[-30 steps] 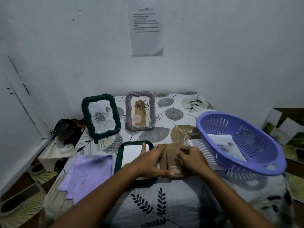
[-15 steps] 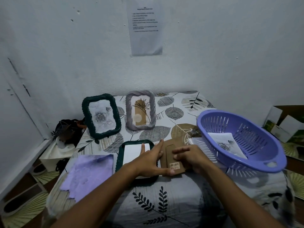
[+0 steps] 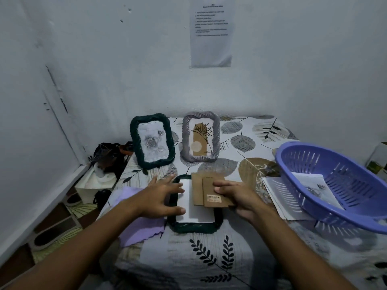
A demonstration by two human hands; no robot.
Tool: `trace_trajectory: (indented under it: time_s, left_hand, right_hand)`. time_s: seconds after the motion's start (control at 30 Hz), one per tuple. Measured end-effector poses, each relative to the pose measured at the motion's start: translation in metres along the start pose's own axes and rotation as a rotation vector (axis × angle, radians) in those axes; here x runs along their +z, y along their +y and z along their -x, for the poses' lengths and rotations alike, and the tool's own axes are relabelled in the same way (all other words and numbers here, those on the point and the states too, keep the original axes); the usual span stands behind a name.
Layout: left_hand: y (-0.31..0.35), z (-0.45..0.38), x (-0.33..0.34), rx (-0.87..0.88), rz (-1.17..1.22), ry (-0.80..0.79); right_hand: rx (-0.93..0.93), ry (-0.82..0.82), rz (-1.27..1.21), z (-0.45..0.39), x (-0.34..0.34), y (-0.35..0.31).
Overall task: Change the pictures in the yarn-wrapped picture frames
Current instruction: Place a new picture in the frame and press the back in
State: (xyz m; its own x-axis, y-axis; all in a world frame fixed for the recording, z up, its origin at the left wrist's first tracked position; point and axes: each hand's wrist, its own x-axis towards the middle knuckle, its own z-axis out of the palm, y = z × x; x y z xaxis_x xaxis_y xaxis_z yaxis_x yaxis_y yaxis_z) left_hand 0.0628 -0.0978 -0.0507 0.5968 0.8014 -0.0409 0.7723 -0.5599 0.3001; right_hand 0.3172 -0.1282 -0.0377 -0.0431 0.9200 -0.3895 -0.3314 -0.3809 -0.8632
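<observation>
Dark green yarn-wrapped frame [image 3: 194, 227] lies flat, face down, at table [image 3: 209, 268] centre, white sheet [image 3: 199, 210] showing inside its opening. Left hand [image 3: 161, 197] at its 9 o'clock edge, fingers spread and straight, over the frame's left rail; cannot tell if it touches. Right hand [image 3: 240, 195] at the frame's 3 o'clock, fingers curled onto the brown cardboard backing [image 3: 207, 191], holding it over the frame's upper right part; barcode sticker [image 3: 214, 198] on the backing's near end. Purple cloth [image 3: 138, 227] at 8 o'clock of the frame, partly under the left forearm. Purple plastic basket [image 3: 366, 218] at 3 o'clock, tilted, printed picture [image 3: 316, 185] inside, more white sheets [image 3: 276, 197] under its near-left rim. Further back, two frames stand upright: second dark green frame [image 3: 151, 141] with grey rose picture at 11 o'clock, grey yarn-wrapped frame [image 3: 201, 137] with tan botanical picture at 12 o'clock, just beside each other, apart. Printed paper [image 3: 210, 34] taped on the wall behind.
</observation>
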Motion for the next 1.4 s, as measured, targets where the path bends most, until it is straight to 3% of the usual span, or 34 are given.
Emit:
trace_trajectory:
  time_s: [0.67,0.73,0.9,1.17,1.27,1.33,1.4]
  left_hand:
    - [-0.009,0.010,0.012,0.057,-0.020,-0.063]
    - [-0.012,0.010,0.012,0.052,0.012,-0.023]
    - [-0.012,0.015,0.008,-0.004,0.169,0.274]
    - [-0.012,0.011,0.014,0.078,0.152,0.211]
    - [-0.016,0.011,0.017,0.089,0.129,0.208]
    - [-0.017,0.011,0.018,0.103,0.111,0.209]
    - [-0.017,0.011,0.018,0.115,0.112,0.225]
  right_hand:
    - [0.006,0.041,0.011,-0.015,0.040,0.026]
    - [0.011,0.046,0.027,-0.015,0.040,0.024]
    - [0.036,0.048,0.036,-0.014,0.039,0.023]
    - [0.060,0.036,0.081,-0.012,0.039,0.020]
    - [0.119,-0.069,0.098,-0.011,0.033,0.015]
    - [0.143,-0.115,0.198,-0.008,0.026,0.009]
    - [0.102,-0.081,0.450,-0.003,0.019,-0.001]
